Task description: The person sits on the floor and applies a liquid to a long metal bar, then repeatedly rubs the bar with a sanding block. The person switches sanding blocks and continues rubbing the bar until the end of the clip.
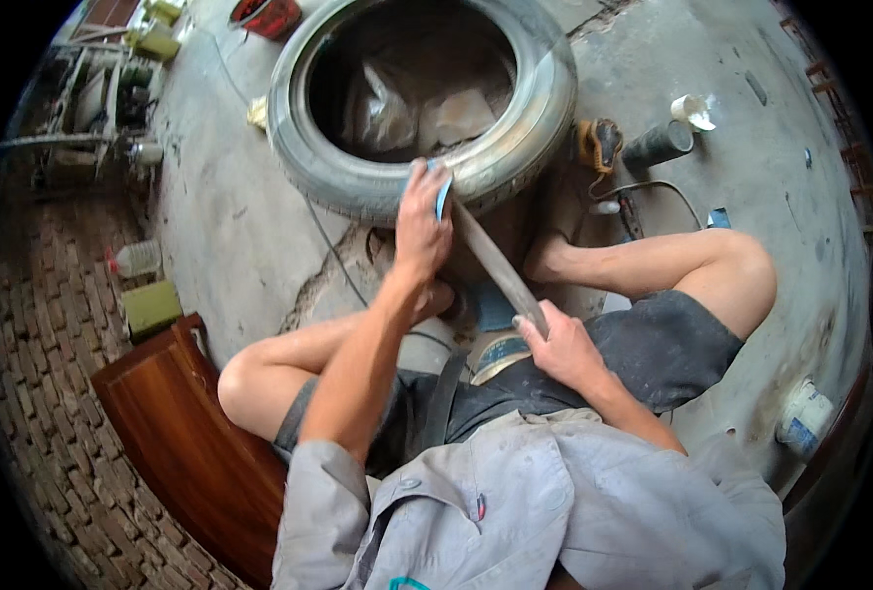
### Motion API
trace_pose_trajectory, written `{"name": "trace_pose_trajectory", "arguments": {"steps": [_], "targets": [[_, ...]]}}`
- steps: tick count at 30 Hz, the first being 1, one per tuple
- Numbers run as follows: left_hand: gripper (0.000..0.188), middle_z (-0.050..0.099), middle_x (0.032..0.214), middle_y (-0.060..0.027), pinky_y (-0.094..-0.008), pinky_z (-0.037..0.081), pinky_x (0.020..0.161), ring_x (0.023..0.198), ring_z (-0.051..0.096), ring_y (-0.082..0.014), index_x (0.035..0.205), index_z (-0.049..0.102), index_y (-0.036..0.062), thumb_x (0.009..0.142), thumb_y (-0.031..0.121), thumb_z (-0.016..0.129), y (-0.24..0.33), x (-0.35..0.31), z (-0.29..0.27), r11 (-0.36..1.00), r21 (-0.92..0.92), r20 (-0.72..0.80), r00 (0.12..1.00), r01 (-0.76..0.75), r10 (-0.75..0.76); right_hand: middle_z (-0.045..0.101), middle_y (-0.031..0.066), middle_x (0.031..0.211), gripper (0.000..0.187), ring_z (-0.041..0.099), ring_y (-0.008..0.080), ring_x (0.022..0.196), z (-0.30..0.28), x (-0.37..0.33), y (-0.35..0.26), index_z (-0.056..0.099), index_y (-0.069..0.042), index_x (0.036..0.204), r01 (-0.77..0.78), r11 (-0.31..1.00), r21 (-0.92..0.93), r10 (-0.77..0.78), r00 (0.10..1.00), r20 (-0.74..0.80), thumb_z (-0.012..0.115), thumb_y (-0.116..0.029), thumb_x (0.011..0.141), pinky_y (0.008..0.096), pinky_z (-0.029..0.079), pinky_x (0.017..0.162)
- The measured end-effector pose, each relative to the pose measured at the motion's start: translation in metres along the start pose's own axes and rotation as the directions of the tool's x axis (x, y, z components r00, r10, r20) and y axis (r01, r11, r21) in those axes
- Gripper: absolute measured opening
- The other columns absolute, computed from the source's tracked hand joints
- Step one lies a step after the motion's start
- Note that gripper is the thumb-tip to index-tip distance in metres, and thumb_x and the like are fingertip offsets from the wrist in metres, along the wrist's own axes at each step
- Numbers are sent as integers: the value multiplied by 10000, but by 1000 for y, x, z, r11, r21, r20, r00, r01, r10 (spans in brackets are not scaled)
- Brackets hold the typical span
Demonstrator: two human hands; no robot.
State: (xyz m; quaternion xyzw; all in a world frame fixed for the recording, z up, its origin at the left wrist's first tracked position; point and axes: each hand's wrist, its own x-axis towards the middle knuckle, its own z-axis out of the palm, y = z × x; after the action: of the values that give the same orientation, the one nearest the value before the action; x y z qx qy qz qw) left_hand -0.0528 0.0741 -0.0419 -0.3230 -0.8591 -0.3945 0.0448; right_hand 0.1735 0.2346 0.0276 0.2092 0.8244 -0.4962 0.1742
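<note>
A long grey bar (500, 258), flat like a strip of wood, slants between my two hands in front of my lap. My right hand (566, 346) is wrapped round its near end. Closed at the far end, my left hand (422, 221) grips a small blue sheet (443, 197), which looks like sandpaper, against the bar. Just beyond my left hand lies a large grey tyre (338, 177) on the floor, with the bar's far end at its near edge. Inside the tyre are a clear plastic bag (389, 113) and a pale block (464, 116).
To the right of the tyre are a yellow-black power tool (602, 145), a dark cylinder (658, 146) and a white cup (690, 110). A brown wooden panel (190, 442) and a yellow-green box (151, 307) are at left. A white tub (805, 418) stands at right; a red bucket (267, 18) is far left.
</note>
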Motion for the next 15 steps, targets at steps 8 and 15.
{"name": "trace_pose_trajectory", "arguments": {"steps": [8, 15], "targets": [[525, 699, 1084, -62, -331, 484, 846, 967, 627, -172, 1261, 651, 15, 1028, 484, 678, 107, -47, -10, -63, -836, 376, 485, 545, -789, 693, 333, 1073, 375, 634, 550, 1083, 0, -4, -11, 550, -2, 1277, -61, 993, 104, 54, 996, 74, 582, -309, 1065, 568, 503, 906], [547, 661, 1261, -53, -334, 515, 888, 1086, 636, -177, 1414, 553, 66, 1038, 444, 677, 118, -89, -11, -201, -717, 565, 387, 668, -729, 690, 351, 1061, 482, 631, 577, 1052, 14, -8, -20, 433, -3, 1422, 60, 996, 61, -68, 989, 134, 577, -275, 1051, 580, 514, 895]]}}
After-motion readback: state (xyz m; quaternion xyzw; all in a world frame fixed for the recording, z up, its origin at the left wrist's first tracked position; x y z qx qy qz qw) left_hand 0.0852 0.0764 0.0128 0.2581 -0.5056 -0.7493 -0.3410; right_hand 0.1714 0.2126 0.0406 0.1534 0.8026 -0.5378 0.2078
